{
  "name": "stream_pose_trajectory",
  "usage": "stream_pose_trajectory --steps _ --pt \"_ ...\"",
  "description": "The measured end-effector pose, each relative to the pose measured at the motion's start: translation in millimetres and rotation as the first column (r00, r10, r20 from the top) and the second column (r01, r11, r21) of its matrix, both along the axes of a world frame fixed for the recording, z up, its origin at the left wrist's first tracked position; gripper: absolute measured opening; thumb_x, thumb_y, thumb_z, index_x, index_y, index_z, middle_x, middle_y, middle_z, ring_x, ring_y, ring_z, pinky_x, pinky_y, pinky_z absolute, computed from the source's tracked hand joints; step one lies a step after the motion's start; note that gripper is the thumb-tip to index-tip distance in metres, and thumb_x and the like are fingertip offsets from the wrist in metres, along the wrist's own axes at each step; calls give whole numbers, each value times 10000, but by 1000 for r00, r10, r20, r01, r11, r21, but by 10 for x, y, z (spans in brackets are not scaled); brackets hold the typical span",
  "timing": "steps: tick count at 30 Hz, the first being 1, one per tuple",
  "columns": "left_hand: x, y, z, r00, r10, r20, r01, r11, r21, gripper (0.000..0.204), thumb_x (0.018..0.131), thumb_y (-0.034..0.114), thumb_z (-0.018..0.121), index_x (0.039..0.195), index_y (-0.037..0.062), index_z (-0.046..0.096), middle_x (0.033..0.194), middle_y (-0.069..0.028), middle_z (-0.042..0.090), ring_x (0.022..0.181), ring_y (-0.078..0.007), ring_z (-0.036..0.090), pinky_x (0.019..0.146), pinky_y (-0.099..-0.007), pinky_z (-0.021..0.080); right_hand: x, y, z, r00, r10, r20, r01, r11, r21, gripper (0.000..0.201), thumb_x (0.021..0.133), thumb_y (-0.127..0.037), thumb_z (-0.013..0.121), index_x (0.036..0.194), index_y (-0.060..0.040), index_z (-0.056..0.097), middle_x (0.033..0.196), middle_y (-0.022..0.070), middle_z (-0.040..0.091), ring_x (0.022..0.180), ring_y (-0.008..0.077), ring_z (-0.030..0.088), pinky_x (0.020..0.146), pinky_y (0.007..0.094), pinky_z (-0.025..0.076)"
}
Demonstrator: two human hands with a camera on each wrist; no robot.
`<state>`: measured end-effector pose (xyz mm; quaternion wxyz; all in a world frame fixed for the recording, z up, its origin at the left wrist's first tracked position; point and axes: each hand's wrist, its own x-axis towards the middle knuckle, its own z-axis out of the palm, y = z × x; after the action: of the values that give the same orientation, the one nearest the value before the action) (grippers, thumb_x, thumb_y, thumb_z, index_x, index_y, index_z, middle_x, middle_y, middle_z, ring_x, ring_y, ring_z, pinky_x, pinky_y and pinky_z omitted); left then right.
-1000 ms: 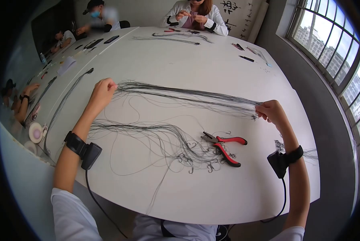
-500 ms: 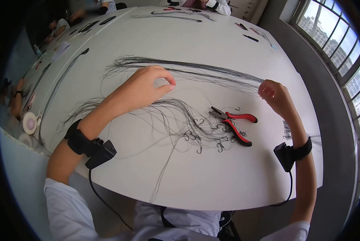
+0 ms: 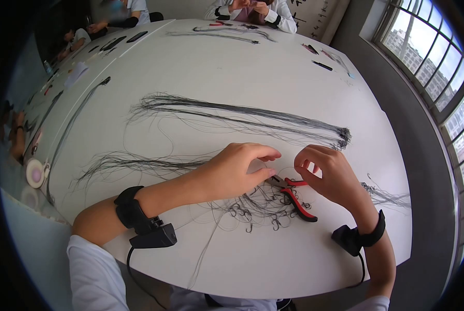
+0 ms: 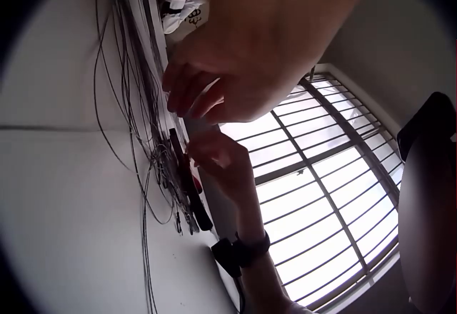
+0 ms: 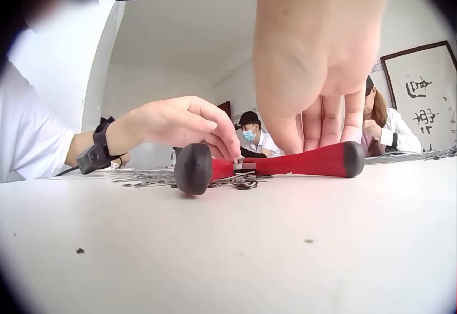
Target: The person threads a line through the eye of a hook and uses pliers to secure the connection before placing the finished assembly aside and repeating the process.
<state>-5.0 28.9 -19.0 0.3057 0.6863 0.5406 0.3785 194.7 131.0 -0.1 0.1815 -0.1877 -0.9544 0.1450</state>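
Red-and-black-handled pliers (image 3: 300, 208) lie on a tangled bundle of fish hooks with dark lines (image 3: 255, 207) on the white table. My left hand (image 3: 239, 168) hovers over this bundle beside the pliers' jaws, thumb and fingers apart with nothing between them. Just right of it, my right hand (image 3: 329, 173) hangs above the pliers, fingers loosely bent and pointing down. In the right wrist view its fingers (image 5: 330, 121) come down behind the red handle (image 5: 300, 162). Beyond both hands, a straighter bundle of lines (image 3: 232, 111) lies across the table, hooks gathered at its right end.
Another hook bundle (image 3: 387, 197) lies by the right table edge. More line bundles (image 3: 81, 122) and a white spool (image 3: 35, 172) are at the left. A black tool (image 3: 322, 66) sits far right. People sit around the table; a barred window (image 3: 429, 67) stands at the right.
Both hands have let go of the upper bundle, which now lies on the table. My left hand has swung right and my right hand has come down left, both to the pliers.
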Motion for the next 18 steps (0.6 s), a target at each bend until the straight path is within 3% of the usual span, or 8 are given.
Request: stream_pose_trajectory --steps 1,6,8,13,15,16,17,18 --pt "29 25 -33 999 -24 38 22 999 49 229 867 151 589 1032 -2 634 1074 -114 635 992 -200 596 896 -319 443 -9 -44 47 999 -7 -53 1 995 -97 75 735 0 628 780 -47 591 777 58 632 696 191 630 583 298 483" --pt "57 114 24 983 -159 95 171 977 -129 237 876 153 587 1034 -23 615 1046 -103 639 975 -181 596 907 -306 432 -34 -84 124 988 -60 -141 17 958 -288 78 759 25 606 816 -22 582 755 56 634 720 151 643 615 259 509" --pt "61 118 22 942 -106 319 168 970 -173 216 896 161 563 993 -24 614 994 -100 648 947 -173 601 897 -307 432 -12 -56 126 971 -211 -112 128 857 -500 72 773 28 592 834 -6 575 745 57 634 719 140 637 634 249 517" --pt "20 113 175 812 -72 579 186 972 -140 185 925 158 504 894 0 595 798 -70 640 815 -155 611 849 -306 447 46 10 89 925 -366 -102 255 795 -550 41 807 -3 579 846 7 577 750 72 640 714 145 636 637 254 516" --pt "-43 97 309 639 -36 768 310 926 -215 181 937 166 480 893 16 571 661 -19 563 655 -132 570 764 -303 464 66 -14 97 894 -437 -98 320 777 -542 45 816 -13 576 852 14 576 753 85 642 709 159 637 639 262 517" --pt "-55 72 385 626 5 780 319 911 -262 215 959 194 440 870 30 548 551 34 424 505 -90 424 595 -267 421 83 -41 94 889 -452 -72 368 800 -474 56 822 -20 575 861 20 573 758 104 642 700 185 636 641 275 515" --pt "-101 68 422 631 -3 776 327 908 -263 215 959 194 440 870 30 548 551 34 424 505 -90 424 595 -267 421 96 -74 85 882 -469 -45 413 816 -405 67 828 -26 575 871 26 570 763 124 641 692 211 635 643 287 514" --pt "-184 71 449 541 8 841 412 869 -274 235 966 204 425 855 33 542 538 47 382 487 -79 361 540 -256 364 100 -107 68 885 -458 -80 404 843 -355 75 835 -32 576 872 31 560 766 152 632 679 252 624 631 315 501"
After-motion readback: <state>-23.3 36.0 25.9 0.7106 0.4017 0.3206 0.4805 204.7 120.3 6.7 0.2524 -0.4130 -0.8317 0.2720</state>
